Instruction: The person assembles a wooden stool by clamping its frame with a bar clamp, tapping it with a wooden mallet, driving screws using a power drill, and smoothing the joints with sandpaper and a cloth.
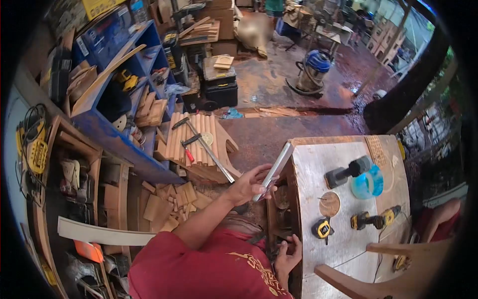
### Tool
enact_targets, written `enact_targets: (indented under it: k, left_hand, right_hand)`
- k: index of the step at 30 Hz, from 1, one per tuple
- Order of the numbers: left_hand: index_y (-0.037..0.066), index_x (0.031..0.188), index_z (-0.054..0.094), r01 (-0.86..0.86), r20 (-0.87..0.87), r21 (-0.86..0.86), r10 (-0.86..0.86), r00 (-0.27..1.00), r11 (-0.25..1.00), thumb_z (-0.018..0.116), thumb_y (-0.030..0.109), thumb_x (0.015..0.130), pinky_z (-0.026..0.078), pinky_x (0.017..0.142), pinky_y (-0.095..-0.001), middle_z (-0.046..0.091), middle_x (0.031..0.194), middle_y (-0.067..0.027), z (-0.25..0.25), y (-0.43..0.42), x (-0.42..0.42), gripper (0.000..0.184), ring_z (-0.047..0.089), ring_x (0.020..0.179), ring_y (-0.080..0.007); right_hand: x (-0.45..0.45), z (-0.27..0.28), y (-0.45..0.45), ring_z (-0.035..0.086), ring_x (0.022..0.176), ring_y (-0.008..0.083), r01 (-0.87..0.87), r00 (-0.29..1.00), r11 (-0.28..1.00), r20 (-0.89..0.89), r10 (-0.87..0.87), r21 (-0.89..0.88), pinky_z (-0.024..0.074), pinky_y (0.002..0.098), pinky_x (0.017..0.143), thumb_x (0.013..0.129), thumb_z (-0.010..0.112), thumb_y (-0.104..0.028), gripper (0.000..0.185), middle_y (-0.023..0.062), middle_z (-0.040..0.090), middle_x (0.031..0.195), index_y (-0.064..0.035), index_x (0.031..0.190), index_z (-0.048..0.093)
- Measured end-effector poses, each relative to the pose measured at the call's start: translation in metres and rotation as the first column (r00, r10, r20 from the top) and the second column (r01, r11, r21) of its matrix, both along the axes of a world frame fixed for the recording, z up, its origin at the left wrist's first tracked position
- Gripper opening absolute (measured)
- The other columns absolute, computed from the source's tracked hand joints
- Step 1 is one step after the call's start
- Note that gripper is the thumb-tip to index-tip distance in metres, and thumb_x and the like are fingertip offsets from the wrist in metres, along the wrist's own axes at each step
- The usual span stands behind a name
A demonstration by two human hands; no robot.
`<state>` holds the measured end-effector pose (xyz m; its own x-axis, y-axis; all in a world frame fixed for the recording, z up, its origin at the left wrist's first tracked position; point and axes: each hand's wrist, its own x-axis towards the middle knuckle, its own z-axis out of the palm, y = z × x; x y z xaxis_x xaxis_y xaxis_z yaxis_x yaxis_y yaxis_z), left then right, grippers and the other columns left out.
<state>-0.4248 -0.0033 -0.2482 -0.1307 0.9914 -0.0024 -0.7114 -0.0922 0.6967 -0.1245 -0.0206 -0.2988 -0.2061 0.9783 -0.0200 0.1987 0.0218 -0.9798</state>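
My left hand [253, 186] is raised near the left edge of the workbench [348, 239]. Its fingers wrap round the lower end of a straight silver metal bar [277, 169], which slants up toward the bench's far corner. Lower down, my right hand [289, 255] is beside the bench edge, its fingers loosely bent and apart, with nothing visible in it. On the bench top, a tape measure [323, 229] lies below a round wooden inset [329, 204]. A yellow-and-black cordless drill [376, 218] lies farther right, and a dark cordless tool [347, 172] stands near a blue translucent tub [367, 182].
Left, a bar clamp [209, 154] lies across wooden rods [199, 129]. Wood offcuts [169, 204] cover the floor below. A blue shelf [114, 124] holds tools. Curved wooden pieces [393, 271] jut over the bench's near right. Another person's arm [443, 219] shows at right. A vacuum [316, 67] stands beyond.
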Motion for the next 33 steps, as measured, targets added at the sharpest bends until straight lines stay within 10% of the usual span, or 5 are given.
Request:
enact_targets:
  k: [10,12,22,26,33]
  left_hand:
    - [0.001,0.148,0.029,-0.74,-0.574,-0.059,0.584,0.574,0.67,0.08,0.004,0.073,0.057,0.077,-0.0283,0.048,0.126,-0.0118,0.003,-0.09,-0.165,0.09,0.06,0.104,-0.0193]
    - [-0.001,0.148,0.026,-0.857,-0.786,0.186,0.596,0.163,0.48,0.079,0.002,0.074,0.049,0.098,-0.0364,0.045,0.135,-0.0167,-0.008,-0.105,-0.228,0.091,0.051,0.122,-0.0249]
    - [-0.018,0.141,0.027,-0.783,-0.712,0.046,0.529,-0.461,-0.62,0.085,0.03,0.067,0.04,0.104,-0.0366,0.047,0.137,-0.0306,0.063,-0.157,-0.455,0.105,0.052,0.12,-0.0325]
    - [-0.012,0.097,0.061,-0.762,-0.416,-0.049,0.707,-0.572,-0.646,0.083,0.026,0.067,0.05,0.073,-0.037,0.066,0.091,-0.016,0.08,-0.179,-0.499,0.054,0.063,0.078,-0.0223]
    - [0.005,0.125,0.056,-0.765,-0.764,0.248,0.365,-0.532,-0.594,0.076,0.012,0.08,0.049,0.088,-0.0359,0.058,0.125,-0.0092,0.038,-0.214,-0.556,0.051,0.057,0.106,-0.0229]
  right_hand:
    - [-0.078,-0.02,0.027,0.062,0.085,0.0176,-0.227,0.972,0.974,0.077,0.224,0.023,0.0499,0.0307,0.077,0.089,0.063,-0.006,0.038,0.0114,0.064,0.102,0.0054,0.124,0.056]
    - [-0.097,-0.022,0.037,0.062,0.087,0.0177,-0.234,0.969,0.972,0.073,0.234,-0.006,0.0493,0.0312,0.08,0.088,0.063,-0.004,0.038,0.0118,0.065,0.101,0.0056,0.125,0.056]
    - [-0.186,-0.053,0.075,0.06,0.084,0.0175,-0.345,0.928,0.937,0.132,0.349,-0.05,0.0494,0.0315,0.078,0.086,0.064,-0.001,0.042,0.01,0.065,0.095,0.005,0.127,0.055]
    - [-0.202,-0.059,0.084,0.06,0.081,0.0172,-0.301,0.943,0.944,0.105,0.315,-0.133,0.0499,0.031,0.076,0.086,0.064,-0.001,0.043,0.01,0.065,0.095,0.0044,0.128,0.054]
    - [-0.197,-0.096,0.11,0.066,0.084,0.0181,-0.364,0.9,0.931,0.256,0.353,-0.003,0.0532,0.0317,0.076,0.086,0.066,-0.006,0.046,0.0142,0.067,0.103,0.0011,0.129,0.054]
